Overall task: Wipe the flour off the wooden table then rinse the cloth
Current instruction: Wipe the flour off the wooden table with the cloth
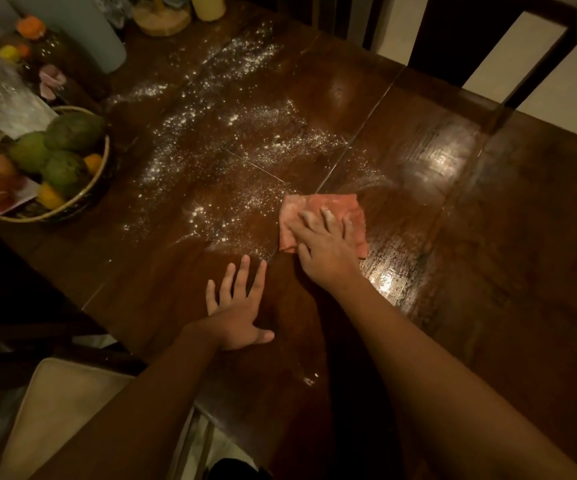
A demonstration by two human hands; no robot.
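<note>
We are pressing our right hand, fingers flat and spread, on the pink cloth at the flour's near right edge on the wooden table. Our left hand is resting open nearby. Sweeping hard leftward is risking scattering flour against the fruit basket.

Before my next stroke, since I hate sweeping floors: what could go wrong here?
Strokes of the folded pink cloth under the right hand toward you could push white flour off the dark wooden table's near edge, where a small clump already sits. Leftward strokes may drive flour against the woven fruit basket.
</note>
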